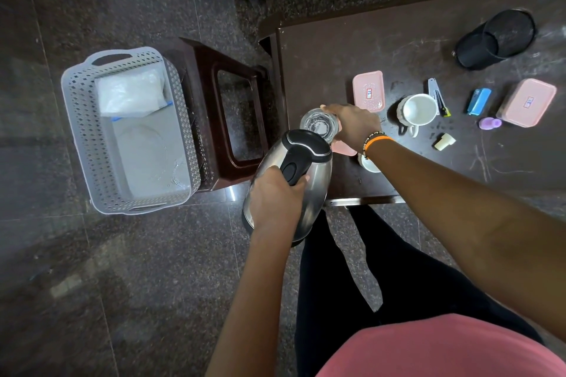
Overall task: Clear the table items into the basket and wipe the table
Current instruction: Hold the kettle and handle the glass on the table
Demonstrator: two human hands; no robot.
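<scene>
My left hand (275, 199) grips the black handle of a steel kettle (309, 159), held in the air just off the dark table's (398, 52) near left corner. My right hand (355, 124) is closed around a clear glass (318, 124) at that same corner. The grey perforated basket (76, 131) stands on the floor to the left, with a white cloth (128, 92) and a clear plate inside. On the table lie two pink lidded boxes (368, 90) (528, 102), a white mug (418, 110), a black mesh holder (496, 38) on its side, and a blue stapler (478, 101).
A dark wooden stool (226, 113) stands between basket and table. Small items on the table: a nail clipper (436, 95), a purple cap (489, 123), a cream stopper (444, 141), a white cup (370, 164) under my right wrist. My legs are below the table edge.
</scene>
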